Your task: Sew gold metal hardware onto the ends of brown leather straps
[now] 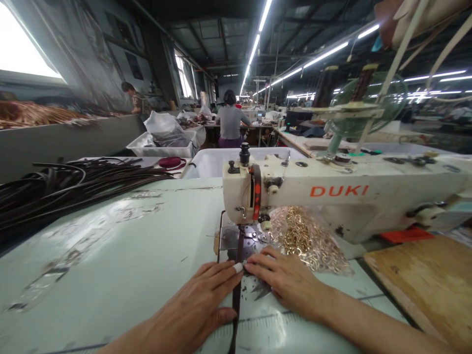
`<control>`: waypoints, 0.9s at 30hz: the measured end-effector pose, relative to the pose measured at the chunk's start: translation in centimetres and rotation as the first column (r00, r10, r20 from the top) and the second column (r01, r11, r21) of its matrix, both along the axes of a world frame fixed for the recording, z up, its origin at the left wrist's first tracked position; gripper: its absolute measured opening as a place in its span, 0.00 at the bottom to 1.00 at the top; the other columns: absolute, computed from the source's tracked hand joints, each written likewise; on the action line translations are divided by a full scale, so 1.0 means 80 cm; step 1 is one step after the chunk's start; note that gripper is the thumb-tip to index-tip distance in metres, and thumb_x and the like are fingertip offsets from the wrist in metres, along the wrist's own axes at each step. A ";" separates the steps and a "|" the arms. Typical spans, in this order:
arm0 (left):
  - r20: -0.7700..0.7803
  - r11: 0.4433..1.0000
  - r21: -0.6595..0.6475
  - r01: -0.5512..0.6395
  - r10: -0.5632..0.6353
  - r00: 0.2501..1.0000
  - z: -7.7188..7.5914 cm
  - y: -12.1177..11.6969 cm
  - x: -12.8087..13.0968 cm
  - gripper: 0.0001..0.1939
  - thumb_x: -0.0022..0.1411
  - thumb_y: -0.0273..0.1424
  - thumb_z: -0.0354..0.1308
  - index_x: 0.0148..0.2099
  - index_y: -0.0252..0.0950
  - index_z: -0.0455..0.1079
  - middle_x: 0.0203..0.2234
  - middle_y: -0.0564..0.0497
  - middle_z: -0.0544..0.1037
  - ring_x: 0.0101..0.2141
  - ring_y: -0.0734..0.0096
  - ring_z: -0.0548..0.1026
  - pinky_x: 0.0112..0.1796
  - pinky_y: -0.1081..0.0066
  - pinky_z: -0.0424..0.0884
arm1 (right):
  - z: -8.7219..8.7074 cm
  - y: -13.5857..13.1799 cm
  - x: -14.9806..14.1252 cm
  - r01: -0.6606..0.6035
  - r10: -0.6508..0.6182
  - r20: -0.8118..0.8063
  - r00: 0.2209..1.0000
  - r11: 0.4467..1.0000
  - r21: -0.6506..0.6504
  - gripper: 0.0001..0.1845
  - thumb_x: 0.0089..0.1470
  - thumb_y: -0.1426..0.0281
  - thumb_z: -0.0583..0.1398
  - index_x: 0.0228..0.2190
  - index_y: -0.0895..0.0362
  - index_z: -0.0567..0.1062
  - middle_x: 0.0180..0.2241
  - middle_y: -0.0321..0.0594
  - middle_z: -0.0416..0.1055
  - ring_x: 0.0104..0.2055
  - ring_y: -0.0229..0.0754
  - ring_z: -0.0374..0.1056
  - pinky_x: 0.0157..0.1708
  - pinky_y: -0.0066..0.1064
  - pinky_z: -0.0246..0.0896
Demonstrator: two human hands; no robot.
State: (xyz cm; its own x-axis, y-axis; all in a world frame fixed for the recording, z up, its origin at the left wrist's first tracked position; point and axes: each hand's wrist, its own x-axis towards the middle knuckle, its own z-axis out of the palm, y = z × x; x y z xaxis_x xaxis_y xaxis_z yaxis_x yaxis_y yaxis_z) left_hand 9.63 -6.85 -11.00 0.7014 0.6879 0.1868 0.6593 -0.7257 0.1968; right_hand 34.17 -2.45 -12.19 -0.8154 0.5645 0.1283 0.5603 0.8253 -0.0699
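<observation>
A narrow dark leather strap (236, 290) runs from under the needle of a cream DUKI sewing machine (332, 194) toward me across the pale green table (121, 255). My left hand (201, 302) lies flat on the strap's left side, fingers stretched out, with a white tape wrap on one fingertip. My right hand (285, 278) lies flat on the strap's right side, fingers stretched toward the presser foot. Both hands press the strap at the needle plate (245, 241).
A clear bag of gold metal rings (309, 238) sits under the machine arm. A heap of dark straps (62, 184) lies at left. A wooden board (424, 280) lies at right. White bins (217, 160), a green fan (363, 105) and seated workers (230, 120) are behind.
</observation>
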 end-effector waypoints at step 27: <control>0.090 0.987 0.162 -0.024 0.010 0.996 -0.035 0.041 0.016 0.17 0.66 0.33 0.52 0.55 0.37 0.64 0.52 0.44 0.69 0.53 0.64 0.69 0.52 0.65 0.70 | -0.003 -0.006 0.007 -0.175 0.189 -0.080 0.979 0.972 0.157 0.13 0.65 0.73 0.48 0.47 0.60 0.68 0.44 0.44 0.70 0.43 0.42 0.65 0.28 0.30 0.61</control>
State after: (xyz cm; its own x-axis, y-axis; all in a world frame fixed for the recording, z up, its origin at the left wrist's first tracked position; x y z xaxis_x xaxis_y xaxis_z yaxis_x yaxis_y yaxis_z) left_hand 10.94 -3.59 -13.79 0.6656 0.6549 0.3580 0.6570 -0.7417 0.1351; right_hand 34.74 -2.90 -12.43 -0.8832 0.3764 0.2798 0.3963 0.9180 0.0161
